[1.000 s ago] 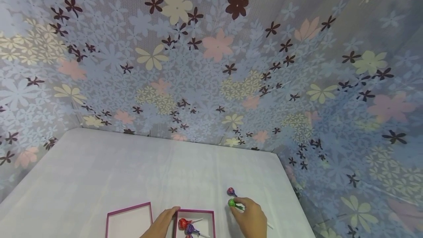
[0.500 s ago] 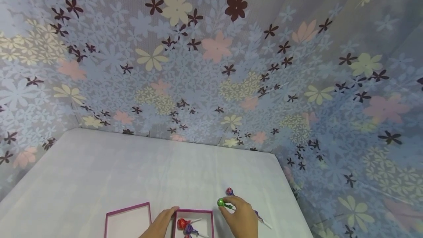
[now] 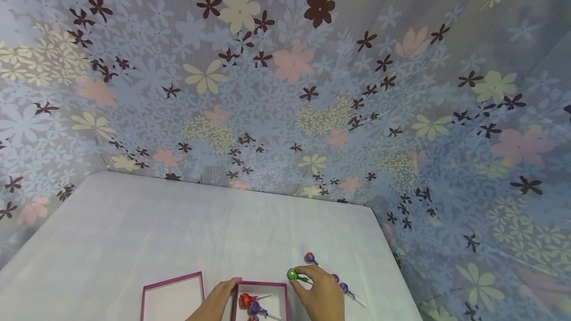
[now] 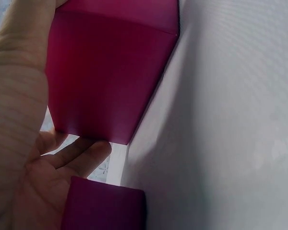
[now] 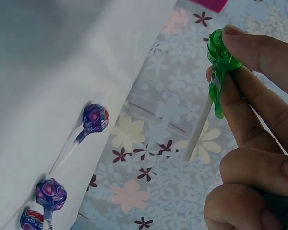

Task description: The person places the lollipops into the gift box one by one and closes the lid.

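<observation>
Between the thumb and fingers of my right hand (image 3: 322, 294) I pinch a green-wrapped lollipop (image 5: 221, 52) by its candy head, the white stick pointing down in the right wrist view. It hangs just right of the pink-rimmed box (image 3: 263, 284). My left hand (image 3: 218, 301) grips that box at its left side. In the left wrist view, thumb and fingers lie about the magenta box wall (image 4: 110, 81). Inside the box are a red lollipop (image 3: 246, 301), a purple lollipop (image 3: 255, 308) and another partly cut off by the frame.
A second pink-rimmed tray or lid (image 3: 171, 286) lies left of my left hand. Right of the box, more lollipops (image 5: 95, 118) in purple wrappers lie on the white table (image 3: 200, 232). Flowered cloth (image 3: 267, 88) surrounds the table.
My right hand has moved left toward the box with the green lollipop, uncovering purple lollipops behind it. My left hand stays at the box.
</observation>
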A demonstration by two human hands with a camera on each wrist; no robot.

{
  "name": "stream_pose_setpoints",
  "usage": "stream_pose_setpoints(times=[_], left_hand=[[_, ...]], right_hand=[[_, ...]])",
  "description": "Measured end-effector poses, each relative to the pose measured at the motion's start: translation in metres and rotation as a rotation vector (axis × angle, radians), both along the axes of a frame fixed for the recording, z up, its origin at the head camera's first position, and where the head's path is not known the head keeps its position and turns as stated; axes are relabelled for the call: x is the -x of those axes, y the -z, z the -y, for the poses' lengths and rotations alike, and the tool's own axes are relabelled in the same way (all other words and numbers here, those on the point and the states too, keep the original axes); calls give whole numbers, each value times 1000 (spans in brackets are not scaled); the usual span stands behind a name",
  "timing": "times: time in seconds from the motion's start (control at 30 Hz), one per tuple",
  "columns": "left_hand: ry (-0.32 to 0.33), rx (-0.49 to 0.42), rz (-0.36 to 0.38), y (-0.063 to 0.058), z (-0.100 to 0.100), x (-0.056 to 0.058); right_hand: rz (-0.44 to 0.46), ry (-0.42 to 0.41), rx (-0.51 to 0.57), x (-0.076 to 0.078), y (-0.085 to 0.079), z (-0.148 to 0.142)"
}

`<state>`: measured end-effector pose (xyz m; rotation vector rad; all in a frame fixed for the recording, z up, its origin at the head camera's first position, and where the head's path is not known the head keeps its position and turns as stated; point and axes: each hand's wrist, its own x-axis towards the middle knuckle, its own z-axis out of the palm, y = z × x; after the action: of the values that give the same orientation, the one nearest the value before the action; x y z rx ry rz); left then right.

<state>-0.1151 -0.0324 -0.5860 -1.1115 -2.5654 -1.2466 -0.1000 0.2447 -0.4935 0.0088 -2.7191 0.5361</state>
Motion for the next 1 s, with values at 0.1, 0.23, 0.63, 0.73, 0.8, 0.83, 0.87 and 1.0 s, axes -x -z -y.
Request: stream_pose_setpoints(times=[0.1, 0.23, 0.63, 0.73, 0.8, 0.83, 0.87, 1.0], left_hand=[[1, 19, 31, -2, 0, 1], [-2, 35, 61, -5, 0, 0], [-12, 4, 27, -6, -1, -3], [-8, -5, 7, -5, -1, -3], [-5, -5, -4, -5, -1, -4], [-5, -2, 2, -6, 0, -4], [-3, -4, 6, -6, 0, -4], [-6, 8, 54, -8, -1, -5]], right_hand=[[-10, -25, 6, -2, -3, 5], [-18, -53, 3, -3, -5, 11], [28, -149, 41, -7, -11, 23], [76, -178, 65, -9, -13, 28], [92, -202, 85, -10, -13, 31], [93, -215, 91, -11, -13, 33], [94, -230, 96, -12, -12, 34], [105, -293, 100, -14, -8, 38]])
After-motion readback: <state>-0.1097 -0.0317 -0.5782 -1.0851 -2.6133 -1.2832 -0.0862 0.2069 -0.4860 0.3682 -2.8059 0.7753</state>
